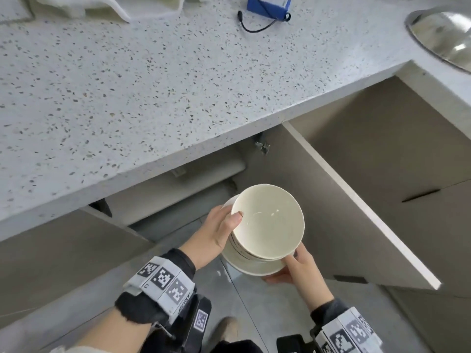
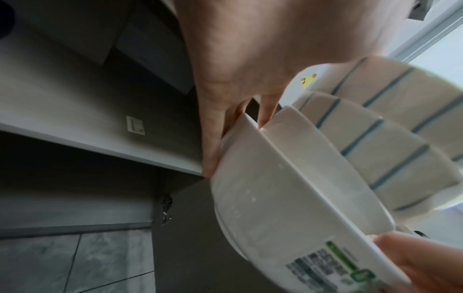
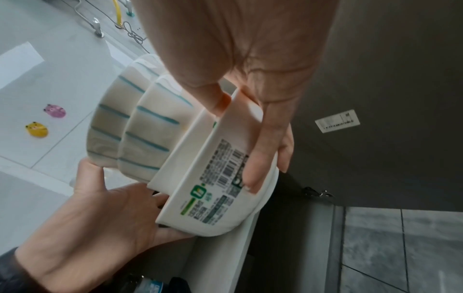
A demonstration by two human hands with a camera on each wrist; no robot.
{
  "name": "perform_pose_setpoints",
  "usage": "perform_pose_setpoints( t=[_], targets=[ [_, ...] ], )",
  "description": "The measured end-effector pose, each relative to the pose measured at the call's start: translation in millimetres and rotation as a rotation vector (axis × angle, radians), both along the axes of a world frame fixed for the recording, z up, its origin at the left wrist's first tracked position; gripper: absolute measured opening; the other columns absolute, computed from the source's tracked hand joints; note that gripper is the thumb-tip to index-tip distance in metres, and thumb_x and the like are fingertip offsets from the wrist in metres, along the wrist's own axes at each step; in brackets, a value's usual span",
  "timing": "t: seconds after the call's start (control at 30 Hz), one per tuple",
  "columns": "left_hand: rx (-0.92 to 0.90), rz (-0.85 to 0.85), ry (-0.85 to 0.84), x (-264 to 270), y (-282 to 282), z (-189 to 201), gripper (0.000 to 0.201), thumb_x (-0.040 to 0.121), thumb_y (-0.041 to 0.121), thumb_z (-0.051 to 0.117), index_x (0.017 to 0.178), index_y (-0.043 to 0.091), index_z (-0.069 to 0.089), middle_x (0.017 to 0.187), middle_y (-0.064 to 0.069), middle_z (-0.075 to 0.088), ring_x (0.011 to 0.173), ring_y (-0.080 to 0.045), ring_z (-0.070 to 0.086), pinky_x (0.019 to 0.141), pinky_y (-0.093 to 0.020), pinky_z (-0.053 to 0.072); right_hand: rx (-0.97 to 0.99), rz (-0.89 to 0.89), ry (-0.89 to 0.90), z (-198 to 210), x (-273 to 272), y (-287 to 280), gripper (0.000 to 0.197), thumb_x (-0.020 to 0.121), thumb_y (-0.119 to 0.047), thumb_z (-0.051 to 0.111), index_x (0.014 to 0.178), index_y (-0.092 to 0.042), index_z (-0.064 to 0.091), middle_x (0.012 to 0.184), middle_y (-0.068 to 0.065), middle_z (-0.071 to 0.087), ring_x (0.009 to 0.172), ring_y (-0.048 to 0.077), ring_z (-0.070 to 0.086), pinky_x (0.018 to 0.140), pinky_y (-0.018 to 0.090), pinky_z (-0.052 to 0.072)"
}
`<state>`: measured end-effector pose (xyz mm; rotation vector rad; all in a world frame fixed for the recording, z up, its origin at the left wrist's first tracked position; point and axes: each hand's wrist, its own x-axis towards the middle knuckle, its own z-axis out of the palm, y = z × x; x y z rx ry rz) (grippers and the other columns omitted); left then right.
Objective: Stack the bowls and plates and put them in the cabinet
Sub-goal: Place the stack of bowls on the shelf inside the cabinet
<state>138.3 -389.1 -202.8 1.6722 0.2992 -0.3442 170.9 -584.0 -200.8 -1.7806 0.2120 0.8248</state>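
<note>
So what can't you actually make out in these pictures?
- Cabinet interior: head view, hidden under the counter.
- Number of dishes in the stack: head view, the top bowl covers the rest.
- Label text: right wrist view, blurred, partly under right hand fingers.
- Sink: head view, cut off by the edge.

Two striped bowls, two hands.

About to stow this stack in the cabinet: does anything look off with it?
Yes, two things. The stack is tilted, not level, in the left hand and right hand. A printed barcode label remains stuck to the underside of a plain white dish. No chips or spills show.
</note>
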Motion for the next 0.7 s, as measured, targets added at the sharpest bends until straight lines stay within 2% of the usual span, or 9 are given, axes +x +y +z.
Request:
perform_pose_setpoints(
  t=[0.07, 0.13, 0.2, 0.3, 0.37, 0.43, 0.5, 0.6, 0.7],
  targets=[
    [-0.005, 0.036, 0.026, 4.3, 5.1, -14.7, 0.05, 0.078, 0.072, 0.03, 0.116, 0.046, 0.051, 0.122, 0.006, 0.058, 0.125, -0.02, 0.044, 0.109, -0.05, 0.032, -0.013, 0.015, 0.001, -31.2, 9.4, 8.1, 0.04, 0.092, -0.005, 0.041, 0.131, -0.013, 0.043, 0.091, 0.015, 0.069, 0.057, 0.03, 0.071, 0.053, 0.032, 0.059],
    [0.02, 0.1, 0.051, 8.4, 11.8, -30.0, 0.03, 0.078, 0.063, 0.028, 0.101, 0.056, 0.046, 0.117, 0.02, 0.05, 0.125, -0.012, 0.038, 0.107, -0.034, 0.026, -0.019, 0.038, -0.005, -61.3, 19.2, 20.1, 0.038, 0.092, -0.008, 0.042, 0.13, -0.013, 0.044, 0.088, 0.013, 0.071, 0.059, 0.033, 0.071, 0.055, 0.033, 0.059],
    [0.019, 0.156, 0.055, 13.4, 24.2, -50.1, 0.031, 0.071, 0.066, 0.029, 0.093, 0.054, 0.046, 0.121, 0.012, 0.049, 0.122, -0.01, 0.038, 0.104, -0.03, 0.026, -0.003, 0.065, -0.008, -85.9, 30.6, 35.5, 0.037, 0.093, -0.011, 0.041, 0.129, -0.014, 0.045, 0.09, 0.013, 0.071, 0.062, 0.036, 0.072, 0.058, 0.035, 0.06],
    [-0.02, 0.226, 0.039, 25.9, 48.3, -83.1, 0.053, 0.064, 0.072, 0.033, 0.105, 0.044, 0.053, 0.132, -0.001, 0.05, 0.123, -0.011, 0.044, 0.113, -0.037, 0.026, 0.04, 0.107, -0.008, -115.3, 52.5, 62.9, 0.033, 0.094, -0.013, 0.04, 0.127, -0.01, 0.045, 0.092, 0.016, 0.069, 0.063, 0.034, 0.072, 0.061, 0.037, 0.061],
    [-0.014, 0.262, 0.051, 37.6, 64.2, -97.8, 0.056, 0.068, 0.07, 0.037, 0.111, 0.037, 0.053, 0.132, -0.004, 0.051, 0.123, -0.015, 0.046, 0.114, -0.041, 0.028, 0.065, 0.136, -0.025, -129.3, 67.1, 82.2, 0.033, 0.094, -0.015, 0.04, 0.126, -0.009, 0.045, 0.093, 0.019, 0.069, 0.065, 0.034, 0.071, 0.063, 0.04, 0.061],
    [0.025, 0.288, 0.034, 49.9, 78.4, -105.9, 0.06, 0.074, 0.067, 0.039, 0.116, 0.027, 0.053, 0.13, -0.006, 0.053, 0.122, -0.017, 0.048, 0.113, -0.043, 0.031, 0.092, 0.153, -0.049, -141.3, 81.3, 101.1, 0.031, 0.094, -0.015, 0.039, 0.124, -0.011, 0.046, 0.086, 0.018, 0.069, 0.063, 0.034, 0.07, 0.066, 0.044, 0.061],
    [0.054, 0.313, 0.039, 60.8, 92.1, -113.0, 0.063, 0.078, 0.065, 0.038, 0.121, 0.021, 0.051, 0.131, -0.006, 0.053, 0.123, -0.02, 0.047, 0.112, -0.045, 0.032, 0.115, 0.167, -0.069, -151.5, 93.4, 118.1, 0.028, 0.095, -0.016, 0.038, 0.122, -0.013, 0.045, 0.08, 0.014, 0.069, 0.057, 0.029, 0.068, 0.063, 0.042, 0.061],
    [0.058, 0.359, 0.062, 75.8, 110.4, -120.4, 0.053, 0.09, 0.05, 0.034, 0.13, 0.018, 0.045, 0.132, -0.004, 0.05, 0.127, -0.022, 0.044, 0.114, -0.041, 0.029, 0.151, 0.186, -0.078, -158.4, 112.4, 139.4, 0.03, 0.096, -0.019, 0.037, 0.123, -0.01, 0.043, 0.077, 0.014, 0.067, 0.051, 0.023, 0.068, 0.058, 0.036, 0.061],
    [0.099, 0.431, 0.069, 88.7, 124.2, -128.9, 0.063, 0.087, 0.057, 0.034, 0.135, 0.017, 0.039, 0.138, -0.013, 0.045, 0.125, -0.028, 0.044, 0.11, -0.046, 0.036, 0.184, 0.196, -0.055, -162.8, 128.0, 156.2, 0.028, 0.096, -0.02, 0.039, 0.119, -0.006, 0.045, 0.074, 0.015, 0.065, 0.047, 0.02, 0.065, 0.054, 0.031, 0.059]
  ],
)
